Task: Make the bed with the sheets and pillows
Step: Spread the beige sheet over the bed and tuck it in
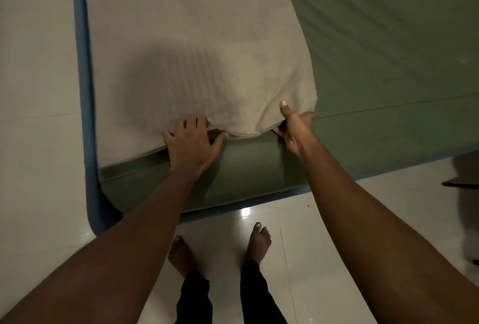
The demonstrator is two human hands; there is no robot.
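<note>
A beige sheet [197, 46] lies over the left part of a green mattress [388, 51], its near edge bunched at the mattress's front side. My left hand [193, 139] grips that near edge, with fingers curled into the fabric. My right hand [293, 122] pinches the sheet's right corner, thumb on top and fingers underneath. Both arms reach forward from the bottom of the view. No pillow is in sight.
A blue border [84, 64] runs along the mattress's left and front sides. A pale wall [36, 90] stands to the left. My bare feet [258, 243] stand on glossy white floor tiles [337, 220]. A dark object [464, 173] sits at the right edge.
</note>
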